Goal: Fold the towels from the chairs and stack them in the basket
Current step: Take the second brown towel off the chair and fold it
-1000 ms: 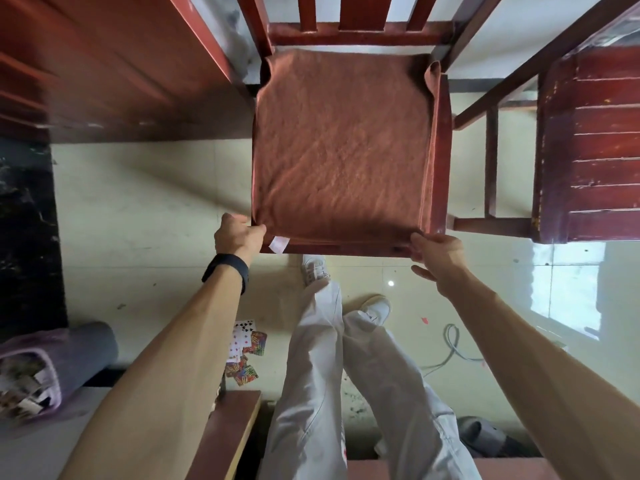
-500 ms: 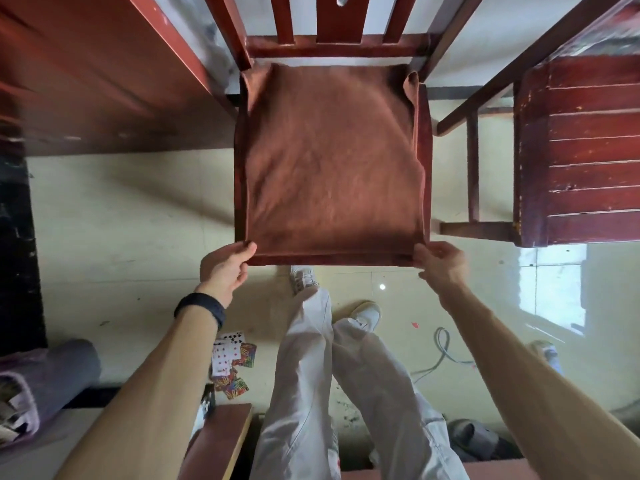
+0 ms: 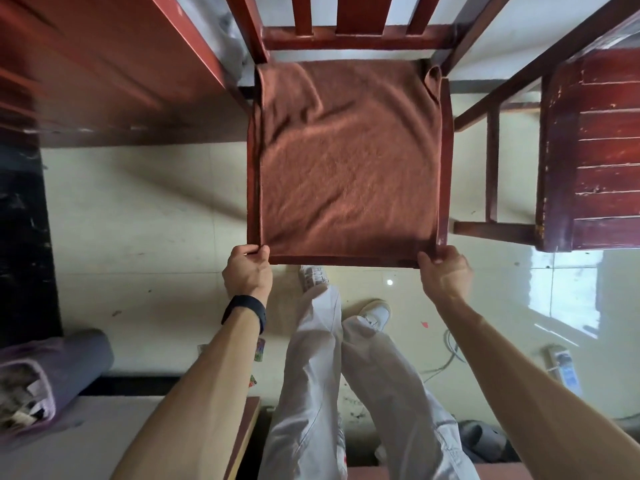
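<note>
A brown towel lies spread over the seat of a red wooden chair, covering it from the backrest to the front edge. My left hand pinches the towel's near left corner at the seat's front edge. The near right corner is pinched by my right hand. The towel shows some wrinkles toward the back. A purple basket lies at the lower left, with mixed items inside.
A second red chair stands to the right. A dark red table fills the upper left. My legs and white shoes are below the seat. Playing cards, a cable and a slipper lie on the tiled floor.
Both hands shifted along the front edge and now pinch the towel's near corners. The towel has gained wrinkles near the back. The camera view moved slightly.
</note>
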`<state>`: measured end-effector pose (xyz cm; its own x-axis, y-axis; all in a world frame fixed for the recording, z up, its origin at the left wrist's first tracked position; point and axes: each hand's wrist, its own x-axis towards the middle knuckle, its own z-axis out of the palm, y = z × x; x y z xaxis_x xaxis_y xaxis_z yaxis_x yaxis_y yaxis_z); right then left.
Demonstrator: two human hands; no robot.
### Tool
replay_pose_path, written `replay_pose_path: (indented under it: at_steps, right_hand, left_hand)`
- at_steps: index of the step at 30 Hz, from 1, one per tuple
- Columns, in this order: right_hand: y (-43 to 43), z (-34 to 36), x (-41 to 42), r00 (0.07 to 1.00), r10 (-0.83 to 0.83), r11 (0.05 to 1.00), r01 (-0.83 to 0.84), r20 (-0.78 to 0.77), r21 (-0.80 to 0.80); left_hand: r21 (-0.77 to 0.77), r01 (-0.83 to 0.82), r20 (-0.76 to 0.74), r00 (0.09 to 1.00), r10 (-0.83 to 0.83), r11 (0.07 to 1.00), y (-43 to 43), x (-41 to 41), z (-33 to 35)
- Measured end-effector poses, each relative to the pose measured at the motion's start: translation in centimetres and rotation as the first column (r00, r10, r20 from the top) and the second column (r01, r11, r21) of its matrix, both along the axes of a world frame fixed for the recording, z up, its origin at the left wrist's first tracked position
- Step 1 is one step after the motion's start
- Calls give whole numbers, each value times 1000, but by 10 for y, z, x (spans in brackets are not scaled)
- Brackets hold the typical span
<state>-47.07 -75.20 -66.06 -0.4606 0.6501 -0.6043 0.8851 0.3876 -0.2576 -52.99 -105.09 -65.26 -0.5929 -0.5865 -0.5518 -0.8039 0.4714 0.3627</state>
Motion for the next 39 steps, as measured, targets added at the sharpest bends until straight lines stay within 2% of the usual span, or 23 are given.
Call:
replay_pose_path:
  at_steps: [6,10,17,24,27,30,33,35,39]
  right_hand:
    - [-4,5,-12,995,29,1000,-29,93,-1]
    - [-8,6,-11,996,-45,999,47,75,-19]
    - [-8,8,-8,992,-128,987,127,-6,-98]
    - [5,16,-6,990,-141,977,136,-18,-165]
    - [5,20,-8,974,-224,949,214,-21,-231]
    - [4,25,-10,950,-304,911,268,-71,-312]
    - [5,33,-12,921,-370,876,302,-122,-376]
    - [9,41,-13,859,-505,779,409,-88,-476]
    - [19,81,-17,726,-687,563,543,12,-624]
  left_hand:
    - [4,-11,-26,1000,11,1000,-8,-4,8]
    - [2,-2,-42,999,2,1000,-11,-7,9]
    - [-127,158,-14,987,-161,979,3,-11,3]
    - [-139,232,204,958,-201,963,14,-21,-2]
    - [-142,316,359,900,-249,938,14,-27,3]
    - [-71,358,392,868,-304,931,10,-28,4]
    - [54,231,281,930,-237,971,1,-27,5]
    - [212,33,198,977,-76,977,-4,-24,17]
    - [442,-208,178,974,142,873,-13,-27,71]
